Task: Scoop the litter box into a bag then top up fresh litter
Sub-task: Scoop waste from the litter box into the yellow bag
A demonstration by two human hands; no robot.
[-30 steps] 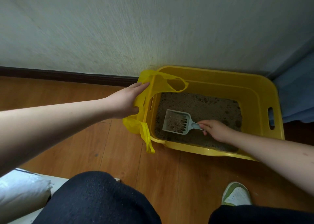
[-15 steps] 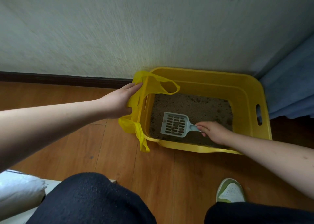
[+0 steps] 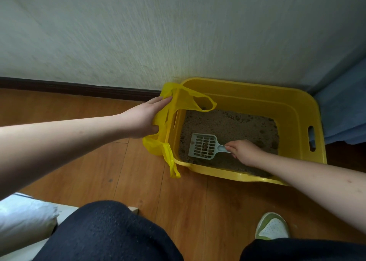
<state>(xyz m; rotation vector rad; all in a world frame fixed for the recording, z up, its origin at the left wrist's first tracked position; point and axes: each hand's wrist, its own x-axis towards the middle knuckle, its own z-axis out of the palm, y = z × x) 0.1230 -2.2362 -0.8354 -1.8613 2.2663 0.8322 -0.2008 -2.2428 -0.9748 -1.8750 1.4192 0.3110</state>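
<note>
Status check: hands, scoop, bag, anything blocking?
Left hand holds yellow bag open at box edge. Right hand grips scoop, clumps in it, over litter. Nothing blocking.

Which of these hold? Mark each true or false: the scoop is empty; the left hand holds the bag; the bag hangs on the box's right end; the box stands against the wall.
1. The scoop is empty. False: dark clumps lie on its slotted blade.
2. The left hand holds the yellow bag. True.
3. The bag hangs on the right end of the litter box. False: it drapes over the left end.
4. The litter box stands against the wall. True.
5. The right hand grips the scoop's handle. True.
</note>
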